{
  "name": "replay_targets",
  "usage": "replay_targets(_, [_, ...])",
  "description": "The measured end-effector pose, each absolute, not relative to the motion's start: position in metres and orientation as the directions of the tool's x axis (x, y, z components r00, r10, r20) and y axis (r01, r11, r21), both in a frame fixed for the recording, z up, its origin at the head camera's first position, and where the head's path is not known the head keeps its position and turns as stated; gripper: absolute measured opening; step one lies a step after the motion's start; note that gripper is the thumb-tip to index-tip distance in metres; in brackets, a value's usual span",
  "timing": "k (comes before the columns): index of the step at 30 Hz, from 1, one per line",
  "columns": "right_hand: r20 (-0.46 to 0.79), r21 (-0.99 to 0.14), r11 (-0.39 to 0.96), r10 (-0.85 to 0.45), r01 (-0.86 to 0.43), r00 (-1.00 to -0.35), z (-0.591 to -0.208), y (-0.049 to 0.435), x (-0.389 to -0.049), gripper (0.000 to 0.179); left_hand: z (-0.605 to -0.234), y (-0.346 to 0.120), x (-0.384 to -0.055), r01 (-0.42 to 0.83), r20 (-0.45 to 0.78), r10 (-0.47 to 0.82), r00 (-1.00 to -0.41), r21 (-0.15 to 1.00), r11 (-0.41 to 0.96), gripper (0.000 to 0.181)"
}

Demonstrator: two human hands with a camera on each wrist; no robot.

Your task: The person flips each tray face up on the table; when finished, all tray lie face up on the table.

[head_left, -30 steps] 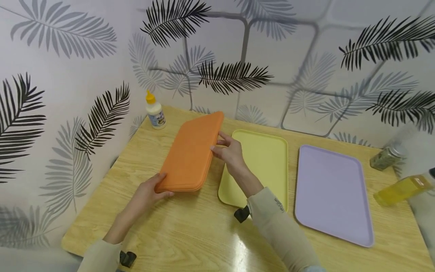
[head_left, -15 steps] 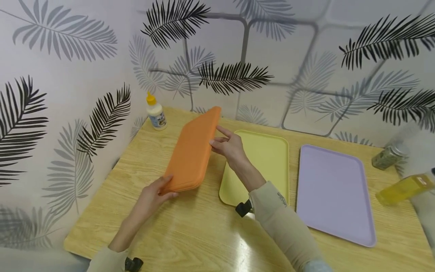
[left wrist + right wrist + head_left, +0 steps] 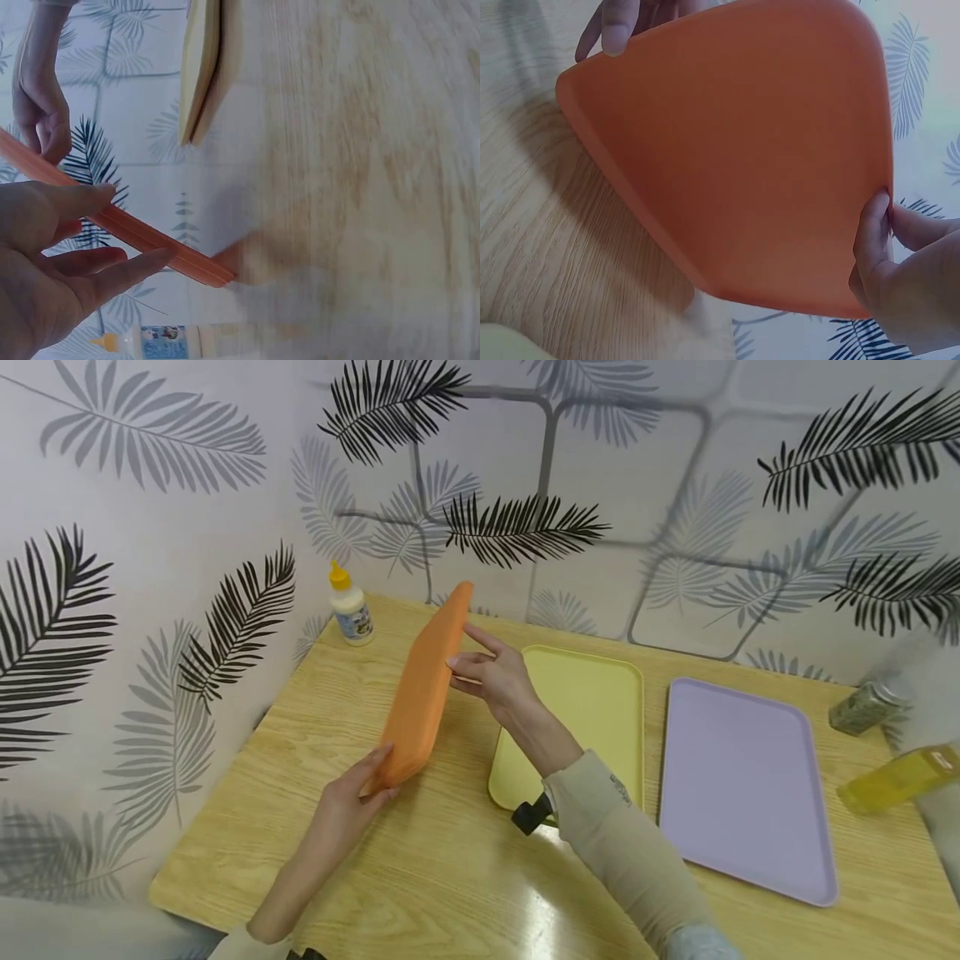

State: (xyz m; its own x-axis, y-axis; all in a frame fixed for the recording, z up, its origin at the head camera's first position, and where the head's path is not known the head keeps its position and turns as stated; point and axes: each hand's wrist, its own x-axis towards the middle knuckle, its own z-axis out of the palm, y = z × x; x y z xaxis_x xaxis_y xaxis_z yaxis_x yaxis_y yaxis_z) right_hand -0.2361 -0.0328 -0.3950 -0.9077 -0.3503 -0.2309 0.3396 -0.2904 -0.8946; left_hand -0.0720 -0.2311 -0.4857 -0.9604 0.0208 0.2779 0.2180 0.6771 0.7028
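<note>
An orange tray [image 3: 422, 689] is tilted steeply on its side over the left part of the table. My left hand [image 3: 347, 806] pinches its near end between thumb and fingers. Higher up, my right hand [image 3: 501, 683] holds the right edge with its fingertips. Seen from the left wrist, the tray [image 3: 146, 236] is a thin slanting strip in the left hand [image 3: 45, 262]. One broad face of the tray [image 3: 742, 150] fills the right wrist view, where the right hand [image 3: 911, 270] grips the rim. Whether the lowest edge touches the table I cannot tell.
A yellow tray [image 3: 592, 710] lies partly under my right forearm, with a purple tray [image 3: 742, 785] to its right. The glue bottle [image 3: 351, 610] stands at the back left corner. A jar [image 3: 866, 706] and a bottle of yellow liquid [image 3: 896, 781] are at the right edge. Patterned walls border the table [image 3: 427, 877].
The orange tray has turned from a flatter slant to nearly on edge, its right side rising and shifting left. Both hands have kept hold of it and moved with it.
</note>
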Motion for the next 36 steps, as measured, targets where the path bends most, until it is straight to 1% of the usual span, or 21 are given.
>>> replay_targets(4, [-0.213, -0.888, -0.318, -0.356, 0.332, -0.91, -0.39, -0.04, -0.233, 0.064, -0.479, -0.226, -0.069, 0.304, 0.383, 0.038, -0.923, 0.664, 0.683, 0.079])
replay_targets(8, [-0.197, -0.891, -0.325, -0.353, 0.317, -0.915, -0.384, -0.047, -0.229, 0.066, -0.47, -0.221, -0.067, 0.372, 0.47, 0.066, -0.88, 0.597, 0.711, 0.092])
replay_targets(12, [-0.192, -0.895, -0.318, -0.355, 0.311, -0.915, -0.379, -0.05, -0.228, 0.066, -0.46, -0.216, -0.066, 0.417, 0.526, 0.087, -0.846, 0.551, 0.723, 0.097])
replay_targets(19, [-0.208, -0.894, -0.31, -0.356, 0.325, -0.911, -0.373, -0.056, -0.227, 0.065, -0.445, -0.211, -0.063, 0.491, 0.593, 0.145, -0.792, 0.479, 0.728, 0.091])
replay_targets(30, [-0.155, -0.925, -0.265, -0.396, 0.274, -0.905, -0.373, -0.064, -0.228, 0.065, -0.43, -0.211, -0.06, 0.502, 0.647, 0.094, -0.757, 0.483, 0.718, 0.072])
replay_targets(33, [-0.121, -0.95, -0.218, -0.411, 0.226, -0.904, -0.378, -0.064, -0.228, 0.057, -0.429, -0.213, -0.06, 0.496, 0.655, 0.072, -0.752, 0.491, 0.716, 0.066])
replay_targets(36, [-0.107, -0.978, -0.12, -0.418, 0.172, -0.902, -0.391, -0.063, -0.23, 0.048, -0.427, -0.215, -0.061, 0.496, 0.677, 0.039, -0.734, 0.496, 0.713, 0.06])
